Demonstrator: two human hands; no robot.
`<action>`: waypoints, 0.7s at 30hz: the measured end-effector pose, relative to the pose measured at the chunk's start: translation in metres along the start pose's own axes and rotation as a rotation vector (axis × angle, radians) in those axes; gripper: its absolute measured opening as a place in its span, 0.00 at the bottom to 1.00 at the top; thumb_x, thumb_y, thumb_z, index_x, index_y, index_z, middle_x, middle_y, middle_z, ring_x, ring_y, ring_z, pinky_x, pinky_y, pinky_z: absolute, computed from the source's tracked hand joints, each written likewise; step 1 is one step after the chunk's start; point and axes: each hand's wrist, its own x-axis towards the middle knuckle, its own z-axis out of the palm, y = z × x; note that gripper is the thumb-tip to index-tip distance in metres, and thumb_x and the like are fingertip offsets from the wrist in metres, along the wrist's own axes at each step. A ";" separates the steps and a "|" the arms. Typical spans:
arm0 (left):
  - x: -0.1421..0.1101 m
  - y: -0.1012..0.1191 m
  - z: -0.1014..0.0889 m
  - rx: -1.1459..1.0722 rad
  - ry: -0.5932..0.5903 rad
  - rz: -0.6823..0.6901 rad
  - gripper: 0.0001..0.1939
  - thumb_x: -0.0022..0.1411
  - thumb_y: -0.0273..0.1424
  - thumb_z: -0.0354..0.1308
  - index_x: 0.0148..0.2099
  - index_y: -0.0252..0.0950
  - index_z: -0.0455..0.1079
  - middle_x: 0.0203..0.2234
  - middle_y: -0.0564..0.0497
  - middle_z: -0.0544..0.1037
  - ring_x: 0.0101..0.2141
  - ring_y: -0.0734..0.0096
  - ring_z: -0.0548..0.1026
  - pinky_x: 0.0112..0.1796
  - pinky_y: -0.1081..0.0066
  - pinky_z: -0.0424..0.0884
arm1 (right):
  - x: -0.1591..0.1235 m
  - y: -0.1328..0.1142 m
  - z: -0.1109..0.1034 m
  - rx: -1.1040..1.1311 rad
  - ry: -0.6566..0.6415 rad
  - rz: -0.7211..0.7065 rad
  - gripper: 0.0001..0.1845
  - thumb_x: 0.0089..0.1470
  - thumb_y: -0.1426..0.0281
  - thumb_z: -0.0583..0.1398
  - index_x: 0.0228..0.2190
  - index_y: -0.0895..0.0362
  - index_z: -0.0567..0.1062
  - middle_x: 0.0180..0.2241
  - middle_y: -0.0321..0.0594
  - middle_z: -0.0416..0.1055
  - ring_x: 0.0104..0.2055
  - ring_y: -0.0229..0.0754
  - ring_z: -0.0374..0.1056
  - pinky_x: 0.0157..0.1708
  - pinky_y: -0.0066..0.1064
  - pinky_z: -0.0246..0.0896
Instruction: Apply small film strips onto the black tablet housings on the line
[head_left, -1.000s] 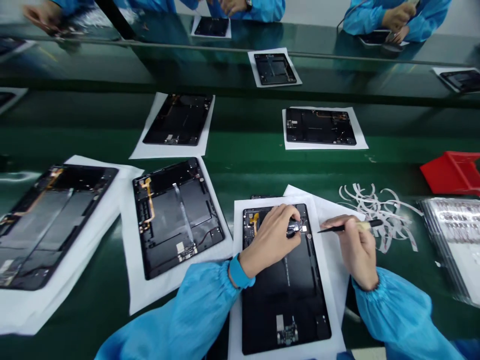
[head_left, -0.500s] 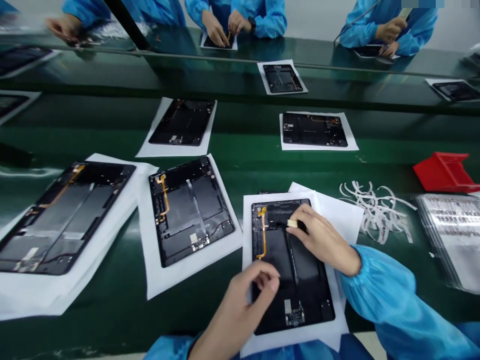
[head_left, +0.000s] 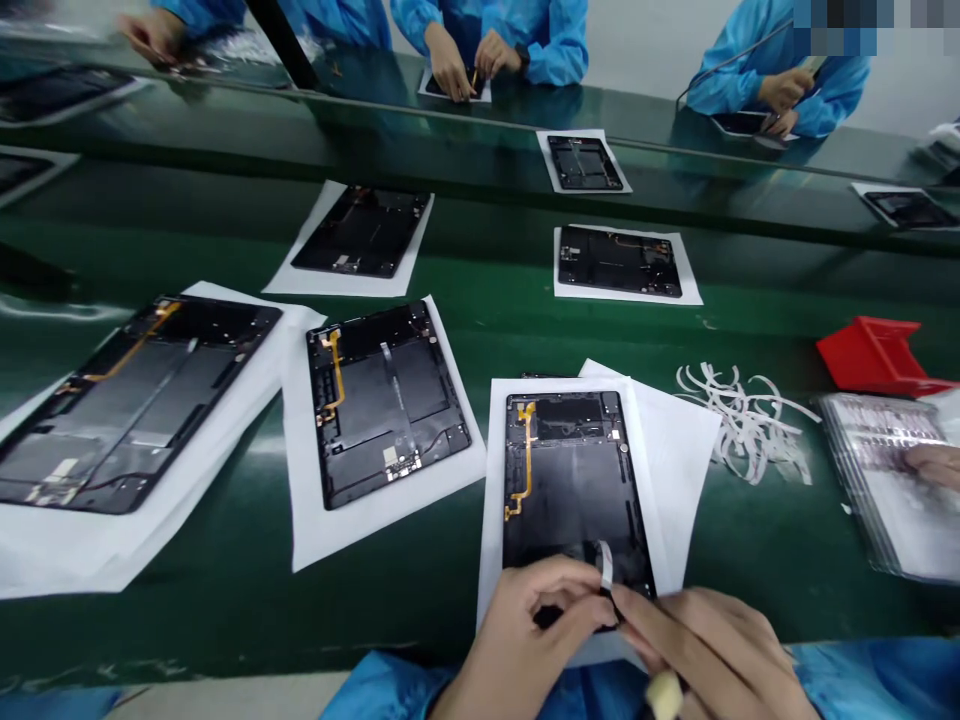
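Note:
A black tablet back housing (head_left: pixel 574 490) lies on white paper (head_left: pixel 493 500) in front of me, an orange flex cable (head_left: pixel 528 455) along its left side. Over its lower part, my left hand (head_left: pixel 536 620) is closed, thumb and forefinger pinching a flat ribbon cable (head_left: pixel 605 562) whose pale end curls upward. My right hand (head_left: pixel 705 635) meets it there, fingertips closed at the cable's lower part. A small cream-coloured block (head_left: pixel 664 694) is tucked under the fingers of my right hand. Both hands hide the housing's lower end.
More tablet housings (head_left: pixel 386 400) on paper lie left and farther back. White curled strips (head_left: pixel 750 420), a red bin (head_left: pixel 874 355) and stacked clear trays (head_left: pixel 862 450) are on the right. Another person's hand (head_left: pixel 934 465) is over the trays. Co-workers sit across the green bench (head_left: pixel 480 335).
My right hand has come down from the housing's upper part to my left hand. The ribbon cable, earlier lying along the housing, is now lifted between my fingers. Another person's hand has appeared at right.

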 end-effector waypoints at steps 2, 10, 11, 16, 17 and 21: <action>0.001 -0.001 0.000 0.144 0.004 0.092 0.09 0.61 0.37 0.63 0.36 0.36 0.79 0.28 0.49 0.82 0.31 0.67 0.79 0.34 0.74 0.74 | 0.002 0.007 -0.004 0.005 -0.065 -0.028 0.20 0.66 0.72 0.45 0.52 0.56 0.71 0.33 0.42 0.77 0.31 0.42 0.76 0.31 0.29 0.72; 0.003 -0.001 0.005 0.527 0.016 0.460 0.12 0.68 0.27 0.53 0.39 0.40 0.78 0.28 0.50 0.79 0.28 0.70 0.75 0.31 0.75 0.72 | 0.008 0.008 -0.015 -0.144 -0.097 -0.117 0.22 0.64 0.75 0.44 0.50 0.65 0.72 0.32 0.47 0.77 0.28 0.43 0.74 0.29 0.30 0.72; 0.003 0.000 0.006 0.561 0.005 0.524 0.12 0.68 0.26 0.52 0.41 0.40 0.77 0.29 0.49 0.79 0.29 0.69 0.75 0.32 0.74 0.72 | 0.009 0.007 -0.015 -0.182 -0.078 -0.133 0.22 0.63 0.77 0.44 0.48 0.66 0.73 0.31 0.48 0.78 0.27 0.44 0.74 0.29 0.30 0.71; 0.006 0.005 0.007 0.654 -0.007 0.678 0.16 0.69 0.23 0.47 0.50 0.42 0.73 0.35 0.48 0.81 0.32 0.68 0.76 0.35 0.73 0.75 | 0.008 0.002 -0.002 -0.298 0.028 -0.147 0.24 0.61 0.80 0.41 0.42 0.66 0.75 0.30 0.50 0.77 0.26 0.44 0.73 0.27 0.31 0.69; 0.005 0.003 0.005 0.669 0.014 0.680 0.16 0.70 0.24 0.47 0.50 0.43 0.73 0.34 0.49 0.81 0.31 0.68 0.77 0.35 0.73 0.75 | 0.009 0.002 0.001 -0.280 0.051 -0.135 0.24 0.62 0.80 0.40 0.41 0.65 0.74 0.29 0.49 0.77 0.26 0.43 0.73 0.27 0.31 0.68; -0.016 -0.011 -0.014 0.779 0.086 0.597 0.10 0.68 0.32 0.53 0.47 0.46 0.74 0.31 0.51 0.81 0.30 0.67 0.79 0.35 0.74 0.77 | 0.017 0.009 0.016 -0.087 0.073 0.008 0.22 0.64 0.78 0.39 0.41 0.60 0.71 0.29 0.42 0.74 0.24 0.40 0.70 0.25 0.29 0.65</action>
